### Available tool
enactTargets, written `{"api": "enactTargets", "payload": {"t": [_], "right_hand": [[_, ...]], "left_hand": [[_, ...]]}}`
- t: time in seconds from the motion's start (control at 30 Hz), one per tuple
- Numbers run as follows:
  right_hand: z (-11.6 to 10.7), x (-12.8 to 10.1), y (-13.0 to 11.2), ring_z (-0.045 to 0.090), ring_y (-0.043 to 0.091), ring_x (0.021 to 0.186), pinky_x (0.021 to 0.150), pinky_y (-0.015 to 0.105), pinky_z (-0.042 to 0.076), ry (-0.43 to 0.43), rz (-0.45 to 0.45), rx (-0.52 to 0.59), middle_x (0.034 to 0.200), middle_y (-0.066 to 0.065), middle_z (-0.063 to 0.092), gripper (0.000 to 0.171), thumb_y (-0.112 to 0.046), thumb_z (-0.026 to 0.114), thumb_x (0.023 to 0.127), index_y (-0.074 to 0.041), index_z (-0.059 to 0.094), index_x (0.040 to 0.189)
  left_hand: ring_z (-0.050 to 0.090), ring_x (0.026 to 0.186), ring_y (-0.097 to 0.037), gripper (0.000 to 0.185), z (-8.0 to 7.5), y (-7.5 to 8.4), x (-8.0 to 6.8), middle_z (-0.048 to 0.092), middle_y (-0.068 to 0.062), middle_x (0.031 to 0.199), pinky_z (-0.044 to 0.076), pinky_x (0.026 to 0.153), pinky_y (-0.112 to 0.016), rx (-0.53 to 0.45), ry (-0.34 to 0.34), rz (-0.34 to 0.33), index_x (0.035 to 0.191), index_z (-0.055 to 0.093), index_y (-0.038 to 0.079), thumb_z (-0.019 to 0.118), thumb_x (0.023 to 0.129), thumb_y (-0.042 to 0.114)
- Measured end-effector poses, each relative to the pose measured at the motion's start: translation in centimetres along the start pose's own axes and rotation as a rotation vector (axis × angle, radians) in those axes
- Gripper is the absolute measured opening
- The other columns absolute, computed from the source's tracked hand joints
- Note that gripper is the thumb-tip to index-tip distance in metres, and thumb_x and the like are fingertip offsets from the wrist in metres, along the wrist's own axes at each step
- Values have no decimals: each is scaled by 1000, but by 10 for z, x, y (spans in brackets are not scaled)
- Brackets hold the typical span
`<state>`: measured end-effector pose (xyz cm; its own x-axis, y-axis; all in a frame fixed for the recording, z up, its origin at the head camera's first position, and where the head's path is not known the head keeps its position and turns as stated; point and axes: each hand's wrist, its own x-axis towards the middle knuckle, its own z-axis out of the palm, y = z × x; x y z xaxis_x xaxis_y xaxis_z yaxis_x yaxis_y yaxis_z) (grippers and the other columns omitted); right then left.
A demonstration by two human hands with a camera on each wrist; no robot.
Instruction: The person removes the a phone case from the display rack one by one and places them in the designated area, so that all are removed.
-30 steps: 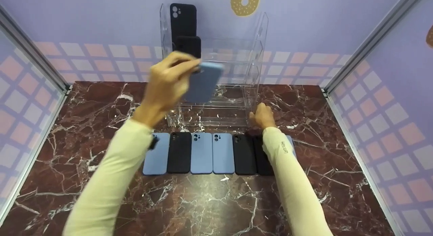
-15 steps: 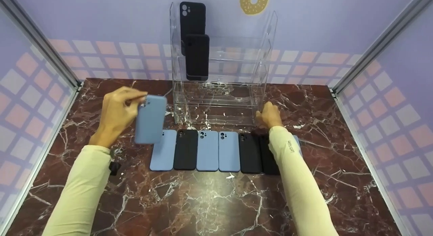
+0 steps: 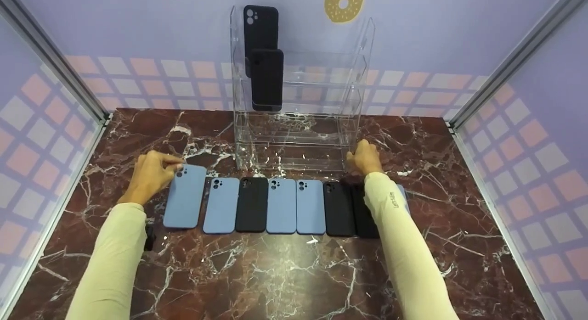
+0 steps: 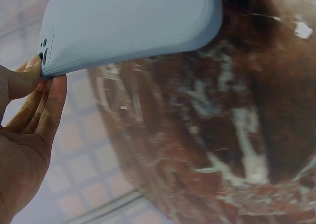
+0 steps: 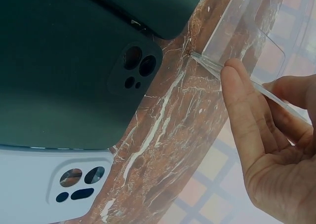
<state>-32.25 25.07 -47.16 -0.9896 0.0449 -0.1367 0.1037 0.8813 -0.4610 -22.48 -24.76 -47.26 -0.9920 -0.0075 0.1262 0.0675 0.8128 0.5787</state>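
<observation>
My left hand point(image 3: 154, 175) pinches a blue phone case point(image 3: 186, 198) by its top corner, beside the camera holes. In the left wrist view, thumb and fingers grip that case point(image 4: 128, 21) at its camera end, its other end slanting over the marble. The case is at the left end of a row, a small gap from the neighbouring blue case point(image 3: 221, 206). My right hand point(image 3: 366, 157) holds the right side of a clear acrylic tiered rack point(image 3: 298, 143). In the right wrist view, the thin panel point(image 5: 264, 89) lies between thumb and fingers.
Two black cases, an upper point(image 3: 262, 28) and a lower point(image 3: 267, 81), stand in the rack's left part. The row continues right with a black case point(image 3: 251, 205) and several more, partly under the right sleeve point(image 3: 395, 219). Patterned walls enclose the marble table point(image 3: 285, 283).
My left hand has carried the blue case from in front of the rack, left and down to the row's left end. The right hand keeps its hold on the rack.
</observation>
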Motion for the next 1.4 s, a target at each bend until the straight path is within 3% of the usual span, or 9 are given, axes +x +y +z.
{"api": "enactTargets", "payload": {"t": [0.13, 0.27, 0.37, 0.5, 0.9, 1.13, 1.2, 1.3, 1.4], "right_hand": [[1, 0, -1, 61, 51, 112, 99, 57, 48, -1, -1, -6, 111, 33, 65, 32, -16, 60, 94, 12, 59, 109], [1, 1, -2, 62, 50, 111, 99, 56, 48, -1, 1, -16, 110, 32, 67, 30, -17, 60, 95, 11, 61, 106], [2, 1, -1, 63, 49, 111, 100, 55, 48, -3, 9, -17, 109, 31, 68, 28, -17, 60, 95, 10, 62, 103], [2, 0, -1, 63, 49, 110, 99, 55, 48, -6, 15, -13, 108, 31, 68, 26, -16, 60, 95, 9, 60, 103], [-1, 0, -2, 63, 51, 109, 100, 56, 47, -3, 21, -3, 109, 31, 68, 29, -16, 60, 96, 10, 62, 106], [1, -1, -2, 60, 52, 114, 101, 57, 46, 11, 7, -19, 113, 34, 66, 31, -16, 60, 95, 12, 59, 109], [1, -1, -2, 59, 53, 114, 101, 58, 46, 7, 9, -16, 114, 34, 64, 32, -17, 60, 95, 12, 58, 110], [1, -2, -1, 59, 53, 113, 100, 58, 46, 9, 8, -10, 114, 35, 64, 33, -17, 60, 95, 12, 57, 110], [0, -2, -1, 59, 54, 112, 99, 58, 46, 15, 2, -6, 113, 35, 64, 33, -17, 59, 95, 12, 57, 110]], "left_hand": [[58, 59, -21, 18, 9, -14, -1, 74, -24, 100, 39, 51, -32, -10, -52, -63, 108, 78, 2, 69, 93, 7], [68, 77, -32, 18, 17, -20, -1, 74, -24, 105, 49, 65, -45, -14, -79, -95, 107, 79, 2, 68, 94, 10], [69, 87, -40, 19, 21, -23, -1, 72, -25, 109, 51, 79, -56, -17, -96, -111, 107, 79, 2, 68, 95, 11], [68, 97, -44, 20, 26, -25, 1, 72, -25, 111, 49, 87, -61, -24, -121, -137, 109, 78, 2, 67, 95, 11], [67, 101, -44, 22, 31, -24, 3, 71, -27, 112, 50, 90, -61, -43, -174, -150, 114, 74, -2, 63, 99, 8], [63, 108, -49, 25, 25, -15, 5, 68, -30, 116, 46, 95, -64, 13, -227, -134, 118, 71, -8, 62, 99, 6], [61, 112, -52, 26, 22, -10, 8, 66, -30, 120, 44, 97, -66, 18, -208, -123, 120, 69, -8, 62, 99, 7], [57, 117, -53, 29, 15, 0, 14, 64, -31, 125, 40, 102, -67, 14, -117, -93, 124, 67, -7, 61, 100, 9], [63, 105, -51, 33, 4, 18, 23, 60, -30, 131, 46, 94, -64, -13, 0, -59, 130, 63, -5, 60, 101, 10]]}}
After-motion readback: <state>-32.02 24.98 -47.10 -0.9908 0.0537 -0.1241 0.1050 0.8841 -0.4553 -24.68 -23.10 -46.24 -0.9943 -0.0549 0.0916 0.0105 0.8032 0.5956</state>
